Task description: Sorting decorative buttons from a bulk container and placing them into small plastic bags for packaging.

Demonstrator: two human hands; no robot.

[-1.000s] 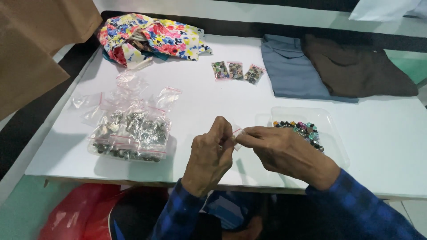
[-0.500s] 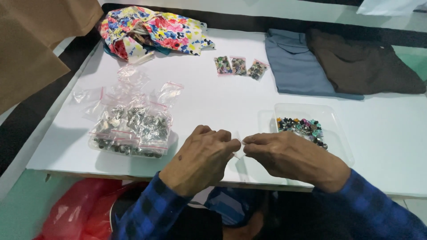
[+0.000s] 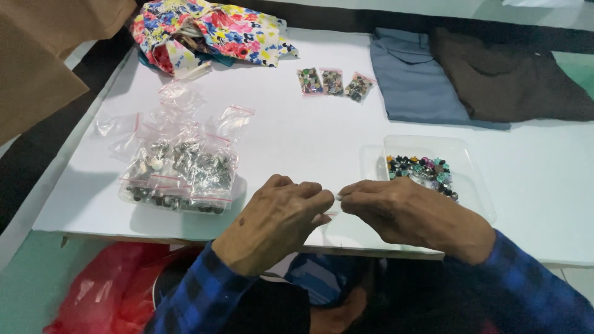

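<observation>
My left hand (image 3: 278, 216) and my right hand (image 3: 408, 213) meet fingertip to fingertip over the near edge of the white table (image 3: 297, 136). Between the fingers they pinch a small clear zip bag (image 3: 337, 196), mostly hidden by the fingers. Just beyond my right hand stands a clear plastic tray (image 3: 470, 179) holding several small coloured and dark buttons (image 3: 421, 170). To the left of my left hand lies a heap of small clear bags filled with metallic pieces (image 3: 179, 173).
Three small filled bags (image 3: 334, 83) lie at the table's middle back. A floral cloth (image 3: 210, 31) lies back left, folded grey-blue (image 3: 414, 80) and dark brown (image 3: 507, 80) garments back right. Brown fabric (image 3: 43, 55) hangs at left. A red plastic bag (image 3: 117, 291) sits below the table edge.
Both hands have dropped from a raised position down to the table's near edge, still pinching the small bag between them.
</observation>
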